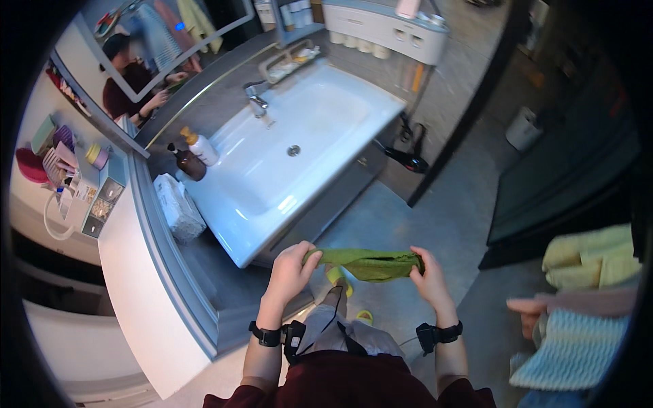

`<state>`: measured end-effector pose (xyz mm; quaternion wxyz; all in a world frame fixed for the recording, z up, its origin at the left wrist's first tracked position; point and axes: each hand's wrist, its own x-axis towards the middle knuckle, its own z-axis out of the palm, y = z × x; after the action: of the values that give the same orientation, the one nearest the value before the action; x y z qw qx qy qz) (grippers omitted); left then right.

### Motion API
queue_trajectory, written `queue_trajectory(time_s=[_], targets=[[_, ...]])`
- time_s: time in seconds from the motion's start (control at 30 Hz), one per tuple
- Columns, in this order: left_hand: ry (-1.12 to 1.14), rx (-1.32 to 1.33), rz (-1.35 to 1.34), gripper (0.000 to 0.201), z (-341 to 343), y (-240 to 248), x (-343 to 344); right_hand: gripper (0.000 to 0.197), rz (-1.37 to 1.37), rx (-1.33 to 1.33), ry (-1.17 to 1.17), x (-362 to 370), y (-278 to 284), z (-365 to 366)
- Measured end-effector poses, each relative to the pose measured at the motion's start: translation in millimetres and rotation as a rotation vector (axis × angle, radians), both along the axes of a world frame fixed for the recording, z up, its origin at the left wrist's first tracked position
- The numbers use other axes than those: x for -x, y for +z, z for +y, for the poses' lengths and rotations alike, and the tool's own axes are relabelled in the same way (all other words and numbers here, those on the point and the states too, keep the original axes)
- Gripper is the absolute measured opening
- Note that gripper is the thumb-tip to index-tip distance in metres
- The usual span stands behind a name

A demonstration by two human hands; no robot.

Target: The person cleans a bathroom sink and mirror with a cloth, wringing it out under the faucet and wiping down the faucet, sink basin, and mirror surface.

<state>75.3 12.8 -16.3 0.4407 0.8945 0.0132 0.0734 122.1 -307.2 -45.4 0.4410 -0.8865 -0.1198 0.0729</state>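
Here we hold a green cloth (371, 264) stretched between our hands, the left hand (289, 270) gripping one end and the right hand (430, 275) the other, near the white sink (320, 115) and above the floor (435, 217).

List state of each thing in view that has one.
green cloth: bunched, stretched between both hands
left hand: fingers closed on cloth end
right hand: fingers closed on other end
sink: no standing water visible
faucet: no water running
brown pump bottle: upright
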Motion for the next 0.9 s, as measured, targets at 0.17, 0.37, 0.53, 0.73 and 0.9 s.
queue_trajectory(time_s=[0.17, 0.37, 0.53, 0.73, 0.9], targets=[[0.280, -0.018, -0.010, 0.026, 101.5, 1.6, -90.8, 0.046, -0.080, -0.192, 0.125, -138.2, -12.5, 111.8], [0.503, 0.098, 0.057, 0.039, 169.2, 0.2, -172.1, 0.045, -0.053, -0.227, 0.270, -285.8, 12.5, 193.3], [0.683, 0.139, 0.139, 0.035, 208.1, -23.5, -207.1, 0.043, -0.071, -0.172, 0.445, -408.4, 5.4, 273.4], [0.886, -0.060, 0.198, 0.042, 218.5, -82.2, -232.3, 0.040, -0.358, 0.023, 0.670, -511.5, 12.3, 386.2], [0.933, -0.054, 0.290, 0.039, 205.0, -70.0, -246.9, 0.043, -0.533, -0.035, 0.918, -552.4, 7.9, 476.9]])
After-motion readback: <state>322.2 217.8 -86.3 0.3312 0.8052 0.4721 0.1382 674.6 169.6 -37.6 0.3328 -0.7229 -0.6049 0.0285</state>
